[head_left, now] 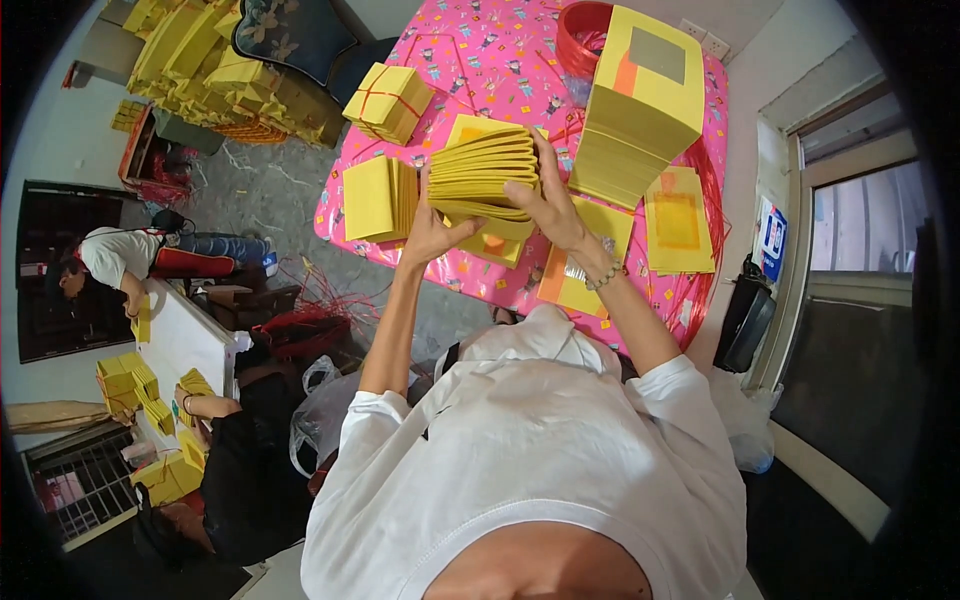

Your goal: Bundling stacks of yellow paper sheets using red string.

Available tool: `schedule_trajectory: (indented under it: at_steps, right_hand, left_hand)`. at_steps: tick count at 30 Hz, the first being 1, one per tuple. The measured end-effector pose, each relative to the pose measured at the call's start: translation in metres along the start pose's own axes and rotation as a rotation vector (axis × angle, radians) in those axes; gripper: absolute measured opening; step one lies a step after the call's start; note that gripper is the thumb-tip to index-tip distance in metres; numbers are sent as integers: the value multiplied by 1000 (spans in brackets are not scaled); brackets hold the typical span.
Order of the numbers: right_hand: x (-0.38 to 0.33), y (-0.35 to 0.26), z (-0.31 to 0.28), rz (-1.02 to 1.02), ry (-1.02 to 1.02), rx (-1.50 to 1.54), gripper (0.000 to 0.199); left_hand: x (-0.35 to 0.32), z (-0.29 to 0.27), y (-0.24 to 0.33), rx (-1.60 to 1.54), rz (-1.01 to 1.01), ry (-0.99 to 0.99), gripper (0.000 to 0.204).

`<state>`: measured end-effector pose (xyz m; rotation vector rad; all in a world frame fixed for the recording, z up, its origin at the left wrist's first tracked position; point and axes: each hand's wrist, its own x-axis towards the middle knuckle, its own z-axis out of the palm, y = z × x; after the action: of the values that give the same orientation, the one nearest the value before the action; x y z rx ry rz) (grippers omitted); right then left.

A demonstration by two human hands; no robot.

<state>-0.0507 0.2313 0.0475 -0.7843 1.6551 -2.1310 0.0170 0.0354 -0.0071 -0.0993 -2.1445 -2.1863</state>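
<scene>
Between my two hands is a thick bundle of folded yellow paper (482,175), its rounded folds turned up toward me. My left hand (437,232) closes on its left end, thumb toward the near edge. At the other end my right hand (553,205) grips it, with the thumb laid over the near folds. More yellow paper (497,246) with an orange patch lies beneath the bundle, partly hidden. Left of my hands stands another folded yellow stack (372,203). Behind that is a yellow bundle tied with red string (388,104).
A tall yellow paper stack (640,120) rises at the right of the pink patterned tablecloth (490,60). Beside it lie flat yellow sheets (680,220) and red strings (712,205). A red round container (583,22) stands behind. Two other people handle yellow paper at a white table (185,325).
</scene>
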Motion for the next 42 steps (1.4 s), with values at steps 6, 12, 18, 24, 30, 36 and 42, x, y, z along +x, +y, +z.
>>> schedule_trajectory:
  at_steps: [6,12,18,24,30,36,42]
  right_hand:
    - [-3,6,-8,-9,-8,18,85]
    - [-6,32,-6,-27,105,180,68]
    - [-2,45,8,-209,211,-3,59]
    - [1,50,7,-213,262,-42,56]
    - [-12,22,16,-163,429,-3,56]
    - [-65,44,1,-353,483,-450,35]
    - [-64,30,11,-405,478,-672,40]
  left_hand:
    - [1,12,12,1,-48,20,104]
    - [3,8,-6,85,29,50,108]
    - [1,16,-5,23,110,97,115]
    - [-1,20,4,114,47,63,116]
    - [-2,9,-10,249,101,68,116]
    - [3,21,9,109,99,96,118]
    - [2,13,-3,222,128,71,117]
